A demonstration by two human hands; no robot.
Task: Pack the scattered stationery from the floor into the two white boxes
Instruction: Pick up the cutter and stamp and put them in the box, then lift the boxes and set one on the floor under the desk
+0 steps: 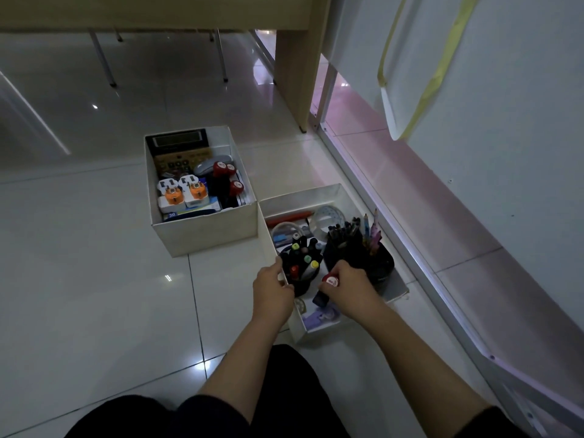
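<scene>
While floor [94, 248] looks bare of loose stationery, pretty much done imo. Far box [202, 229] full. Left hand [273, 294] pinches near box [328, 197] wall, right hand [349, 290] grips red-capped stamp [328, 284] just above it. Only that left.

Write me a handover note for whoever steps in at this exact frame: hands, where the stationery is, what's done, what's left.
Left hand: grips the near box by its left wall.
Right hand: holds a red-capped stamp over that box, not yet set down.
Near box: two black pen holders with markers and pencils, tape, small items.
Far box: calculator, plug adapters, mouse, more red stamps.
Done: no loose stationery shows on the visible floor.
Left: place the stamp in the box.
</scene>
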